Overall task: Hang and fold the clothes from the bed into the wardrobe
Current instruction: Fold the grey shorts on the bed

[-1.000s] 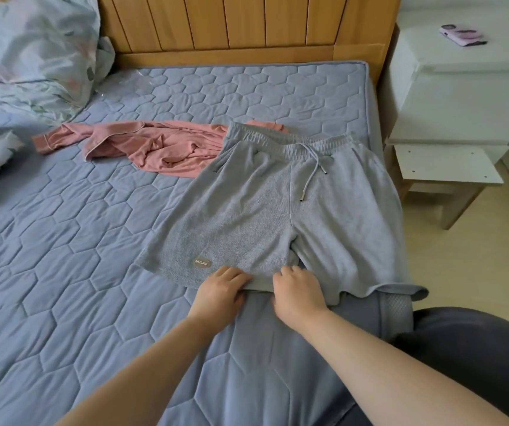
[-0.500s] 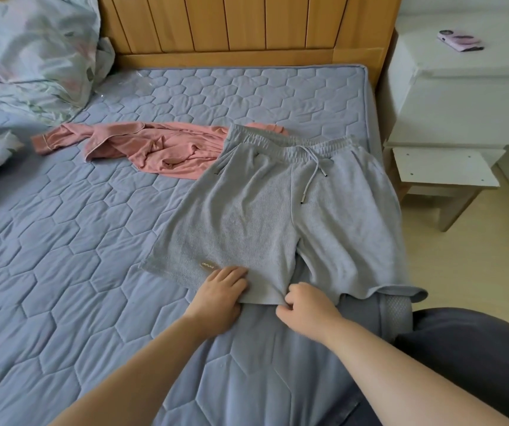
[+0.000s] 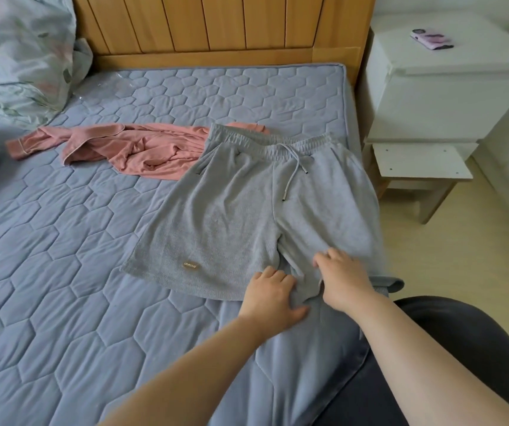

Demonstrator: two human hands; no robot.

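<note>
Grey drawstring shorts (image 3: 234,210) lie spread flat on the blue quilted bed (image 3: 62,272), waistband toward the headboard, right leg hanging over the bed's right edge. My left hand (image 3: 273,295) lies flat on the hem at the crotch, fingers spread. My right hand (image 3: 341,276) rests on the inner part of the right leg with its fingers bent into the fabric. A crumpled pink garment (image 3: 136,149) lies behind the shorts, partly under the waistband.
A wooden headboard (image 3: 216,26) stands at the back. A floral duvet (image 3: 16,50) is heaped at the upper left. A white nightstand (image 3: 447,96) with a phone (image 3: 431,40) on top stands right of the bed. My dark-clad knee (image 3: 462,348) is at lower right.
Both hands have shifted right along the hem. The right hand moved from the crotch up onto the right leg; the left hand took its place at the crotch.
</note>
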